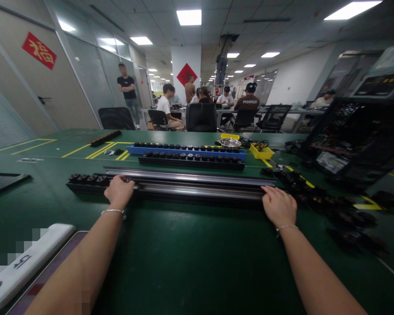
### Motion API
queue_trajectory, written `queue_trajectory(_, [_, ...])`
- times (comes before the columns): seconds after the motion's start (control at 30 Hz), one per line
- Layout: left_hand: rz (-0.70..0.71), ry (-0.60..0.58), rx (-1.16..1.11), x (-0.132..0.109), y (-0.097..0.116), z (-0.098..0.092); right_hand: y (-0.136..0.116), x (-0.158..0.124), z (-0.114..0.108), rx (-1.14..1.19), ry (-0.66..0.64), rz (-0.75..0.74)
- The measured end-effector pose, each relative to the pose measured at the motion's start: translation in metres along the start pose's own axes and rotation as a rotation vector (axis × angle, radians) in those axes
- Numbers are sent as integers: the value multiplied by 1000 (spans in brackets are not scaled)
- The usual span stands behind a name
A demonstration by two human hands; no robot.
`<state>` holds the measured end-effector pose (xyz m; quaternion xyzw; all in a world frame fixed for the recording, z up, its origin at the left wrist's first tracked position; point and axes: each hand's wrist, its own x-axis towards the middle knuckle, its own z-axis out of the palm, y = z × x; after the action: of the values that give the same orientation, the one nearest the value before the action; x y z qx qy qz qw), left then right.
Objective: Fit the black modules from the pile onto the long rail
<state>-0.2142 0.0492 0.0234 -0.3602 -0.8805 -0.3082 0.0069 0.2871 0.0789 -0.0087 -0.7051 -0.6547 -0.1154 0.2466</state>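
A long grey metal rail [197, 183] lies across the green table [184, 253] in front of me. My left hand [119, 191] is closed over its left part, fingers curled on the near edge. My right hand [278, 205] grips the rail's right end in the same way. Under and behind the rail's left end lies a black strip of sockets [85, 180]. Each wrist wears a thin bracelet.
Further back lie a blue strip [187, 151] and a black strip [190, 162] of round parts, a yellow tray [262, 152] and a metal bowl [230, 142]. Black parts [328, 205] pile at right beside an open black machine [357, 140]. A white device [22, 262] lies near left. People sit behind.
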Motion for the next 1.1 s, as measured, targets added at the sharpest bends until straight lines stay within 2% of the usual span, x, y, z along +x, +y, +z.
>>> queue_trajectory(0.3, [-10,134,-81,-25,11,12,-3,-2,-3,-21,12,-4])
queue_trajectory(0.53, [-6,128,-123,-33,13,10,-2,-1,-4,-17,-28,-1])
queue_trajectory(0.77, [-23,123,-145,-37,17,8,0,-1,-2,7,-1,-17])
queue_trajectory(1.1, [36,131,-128,-40,19,16,0,-2,-2,-8,-26,-14])
